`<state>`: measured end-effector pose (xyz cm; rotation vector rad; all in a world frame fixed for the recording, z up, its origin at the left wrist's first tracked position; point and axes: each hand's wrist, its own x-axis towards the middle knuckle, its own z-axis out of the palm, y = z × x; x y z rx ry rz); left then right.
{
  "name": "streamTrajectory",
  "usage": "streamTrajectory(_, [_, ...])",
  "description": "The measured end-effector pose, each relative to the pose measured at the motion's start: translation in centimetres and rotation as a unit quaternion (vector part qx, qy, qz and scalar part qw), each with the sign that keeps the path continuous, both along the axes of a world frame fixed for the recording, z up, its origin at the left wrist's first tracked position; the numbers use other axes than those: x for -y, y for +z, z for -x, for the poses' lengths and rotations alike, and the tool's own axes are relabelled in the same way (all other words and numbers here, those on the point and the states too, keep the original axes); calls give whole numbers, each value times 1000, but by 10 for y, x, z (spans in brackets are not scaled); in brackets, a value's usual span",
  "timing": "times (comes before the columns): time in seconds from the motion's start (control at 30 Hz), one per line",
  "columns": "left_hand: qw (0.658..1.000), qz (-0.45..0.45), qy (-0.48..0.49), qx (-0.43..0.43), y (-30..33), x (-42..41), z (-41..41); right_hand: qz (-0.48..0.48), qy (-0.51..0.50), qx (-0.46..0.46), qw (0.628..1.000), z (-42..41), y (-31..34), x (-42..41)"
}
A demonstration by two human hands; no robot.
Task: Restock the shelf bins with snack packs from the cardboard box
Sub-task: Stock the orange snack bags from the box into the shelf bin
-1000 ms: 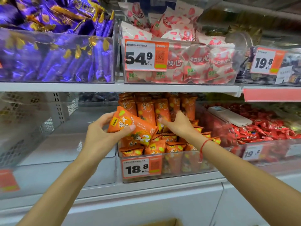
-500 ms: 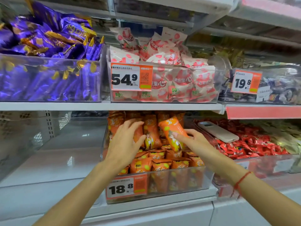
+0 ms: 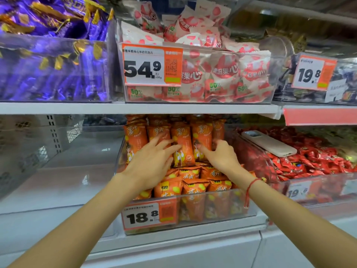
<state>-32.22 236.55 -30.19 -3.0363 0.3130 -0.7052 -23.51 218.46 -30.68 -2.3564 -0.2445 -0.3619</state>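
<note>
Both hands are lying on the upright orange snack packs (image 3: 182, 145) in the clear bin (image 3: 239, 206) on the lower shelf, and neither hand is gripping a pack.

Seen from the head camera, the left hand (image 3: 149, 161) is reaching in with its fingers spread and nearly straight, fingertips touching the standing packs in the back row, while the right hand (image 3: 220, 154) is touching the neighbouring packs with loosely bent fingers, a red string bracelet (image 3: 250, 187) circling its wrist. More orange packs are lying flat at the front of the same bin, behind the 18.8 price tag (image 3: 149, 215). A white phone (image 3: 268, 143) is resting on the red candies (image 3: 316, 161) in the bin to the right. Above, a bin of pink-and-white packs (image 3: 222, 74) is carrying a 54.9 tag, with purple packs (image 3: 52, 64) to its left.
</note>
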Motion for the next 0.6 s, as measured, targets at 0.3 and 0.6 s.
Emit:
streamTrajectory(0.3, [998, -6, 59, 29, 8, 7, -5, 20, 29, 108, 993, 5, 1, 2])
streamTrajectory(0.6, [995, -40, 84, 41, 5, 12, -7, 9, 179, 16, 984, -14, 1, 18])
